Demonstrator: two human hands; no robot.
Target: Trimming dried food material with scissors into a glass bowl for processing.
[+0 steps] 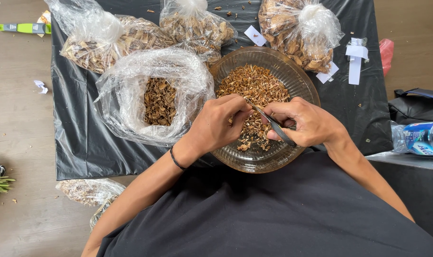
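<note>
**Cutting dried bits into bowl — roughly mid-way**

Head view: right hand [306, 124] is closed around scissors [273, 124], blades pointing left toward the left hand [219, 124]. Left hand is pinched shut on a small dried piece right at the blade tips; piece mostly hidden by fingers. Both hands sit over the near part of the glass bowl [299, 81].

Done so far, judging by the layout: bowl holds a good heap of chopped brown bits [254, 85], covering most of its floor.

Left: open bag [131, 81] just left of the bowl, touching its rim, with uncut dried stuff [159, 100] inside, well below its top. Three tied bags on the far side: left [107, 40], middle [197, 26], right [297, 33], all full and unopened. So plenty remains.

All on black sheet [83, 143]. Paper slips [354, 59] far right, bottle [421, 138] at right edge, green tool [24, 28] far left.
</note>
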